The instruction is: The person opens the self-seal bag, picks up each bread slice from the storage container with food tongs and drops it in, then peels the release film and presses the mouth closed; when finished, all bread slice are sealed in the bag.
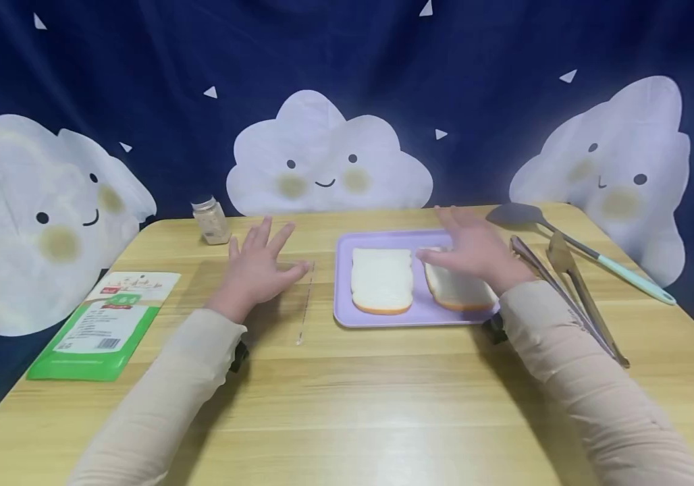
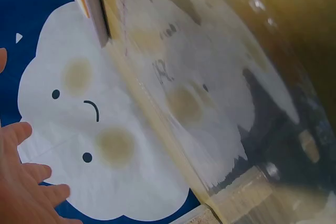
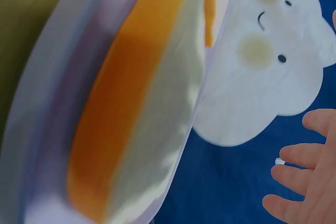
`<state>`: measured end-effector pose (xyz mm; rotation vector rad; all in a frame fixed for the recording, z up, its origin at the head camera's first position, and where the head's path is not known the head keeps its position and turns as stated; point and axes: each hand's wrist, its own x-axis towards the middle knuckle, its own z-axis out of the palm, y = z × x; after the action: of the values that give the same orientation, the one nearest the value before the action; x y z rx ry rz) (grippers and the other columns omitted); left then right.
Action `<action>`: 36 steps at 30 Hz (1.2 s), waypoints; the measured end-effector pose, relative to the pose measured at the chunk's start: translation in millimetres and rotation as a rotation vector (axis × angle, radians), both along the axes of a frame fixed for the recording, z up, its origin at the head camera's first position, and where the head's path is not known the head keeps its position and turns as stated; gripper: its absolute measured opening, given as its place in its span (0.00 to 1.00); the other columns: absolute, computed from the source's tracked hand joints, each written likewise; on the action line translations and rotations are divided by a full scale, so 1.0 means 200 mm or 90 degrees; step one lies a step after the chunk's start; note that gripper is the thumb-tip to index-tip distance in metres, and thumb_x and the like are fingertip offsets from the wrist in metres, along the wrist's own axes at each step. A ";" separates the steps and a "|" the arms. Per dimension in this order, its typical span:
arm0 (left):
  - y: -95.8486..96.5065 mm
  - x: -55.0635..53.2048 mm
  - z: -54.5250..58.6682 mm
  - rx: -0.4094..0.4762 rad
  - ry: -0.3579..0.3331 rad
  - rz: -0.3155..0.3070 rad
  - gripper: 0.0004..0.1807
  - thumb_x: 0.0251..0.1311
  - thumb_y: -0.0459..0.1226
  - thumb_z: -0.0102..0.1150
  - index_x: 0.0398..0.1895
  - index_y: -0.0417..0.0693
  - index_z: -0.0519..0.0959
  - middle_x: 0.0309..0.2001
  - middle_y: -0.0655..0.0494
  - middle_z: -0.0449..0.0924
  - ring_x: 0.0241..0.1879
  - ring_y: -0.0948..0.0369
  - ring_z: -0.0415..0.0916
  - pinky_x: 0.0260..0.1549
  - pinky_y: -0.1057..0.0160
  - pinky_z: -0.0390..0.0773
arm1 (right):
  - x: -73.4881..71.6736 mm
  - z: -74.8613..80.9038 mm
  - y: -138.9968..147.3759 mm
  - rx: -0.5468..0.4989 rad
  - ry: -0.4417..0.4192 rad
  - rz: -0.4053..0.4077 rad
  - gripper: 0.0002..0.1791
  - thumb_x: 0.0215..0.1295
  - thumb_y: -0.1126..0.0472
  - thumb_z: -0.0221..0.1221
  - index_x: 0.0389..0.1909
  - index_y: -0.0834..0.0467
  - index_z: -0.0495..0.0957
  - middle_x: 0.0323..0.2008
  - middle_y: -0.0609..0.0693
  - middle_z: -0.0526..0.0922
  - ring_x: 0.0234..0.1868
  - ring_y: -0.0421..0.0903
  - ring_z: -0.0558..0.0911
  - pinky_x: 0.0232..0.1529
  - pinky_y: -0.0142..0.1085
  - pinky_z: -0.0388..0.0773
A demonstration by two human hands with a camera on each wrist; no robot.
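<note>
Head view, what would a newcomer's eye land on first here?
Probably the big white cloud faces on the dark blue backdrop, behind the table. Next, the purple tray, just right of the table's middle, with two bread slices side by side. The left hand shows left of the tray; the right hand partly hides the right slice.

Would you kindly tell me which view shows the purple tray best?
The head view: the rim of the purple tray is mostly visible, though the right hand hides part. The right wrist view shows a cropped close-up; the left wrist view, only an edge at the top.
</note>
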<state>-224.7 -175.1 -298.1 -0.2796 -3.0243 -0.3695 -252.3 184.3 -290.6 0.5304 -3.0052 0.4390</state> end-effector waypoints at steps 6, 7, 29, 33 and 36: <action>-0.01 0.02 0.00 0.046 0.047 -0.050 0.43 0.55 0.60 0.52 0.71 0.57 0.52 0.73 0.43 0.35 0.70 0.41 0.36 0.64 0.38 0.38 | 0.00 0.00 -0.10 -0.025 0.005 0.038 0.53 0.52 0.27 0.50 0.72 0.53 0.46 0.70 0.61 0.52 0.69 0.59 0.54 0.65 0.54 0.53; -0.02 0.02 0.00 0.050 0.050 -0.058 0.43 0.55 0.59 0.53 0.71 0.57 0.52 0.73 0.42 0.36 0.70 0.41 0.36 0.64 0.38 0.38 | 0.00 0.00 -0.12 -0.033 0.004 0.045 0.53 0.52 0.28 0.51 0.72 0.53 0.46 0.70 0.60 0.53 0.69 0.59 0.54 0.65 0.54 0.53; -0.13 0.04 -0.09 0.107 0.000 -0.164 0.36 0.56 0.45 0.60 0.67 0.48 0.60 0.68 0.41 0.54 0.66 0.44 0.54 0.63 0.43 0.55 | -0.01 -0.10 -0.57 -0.082 -0.075 0.177 0.50 0.53 0.32 0.55 0.72 0.50 0.48 0.69 0.58 0.56 0.68 0.56 0.57 0.65 0.51 0.58; -0.13 0.03 -0.11 0.119 0.009 -0.188 0.35 0.55 0.43 0.62 0.65 0.46 0.62 0.63 0.45 0.64 0.62 0.47 0.62 0.61 0.47 0.60 | -0.01 -0.12 -0.62 -0.092 -0.082 0.203 0.50 0.53 0.33 0.55 0.72 0.53 0.49 0.68 0.59 0.57 0.68 0.56 0.59 0.65 0.49 0.58; -0.13 0.03 -0.11 0.138 -0.003 -0.202 0.34 0.55 0.42 0.63 0.64 0.45 0.63 0.62 0.46 0.66 0.61 0.48 0.64 0.61 0.48 0.62 | -0.01 -0.14 -0.66 -0.103 -0.098 0.217 0.50 0.53 0.34 0.56 0.72 0.53 0.48 0.68 0.60 0.57 0.67 0.56 0.59 0.65 0.49 0.57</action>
<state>-219.4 -201.5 -320.9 -0.7421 -2.9067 -0.7148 -254.2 51.8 -318.9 1.0437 -2.9841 0.7681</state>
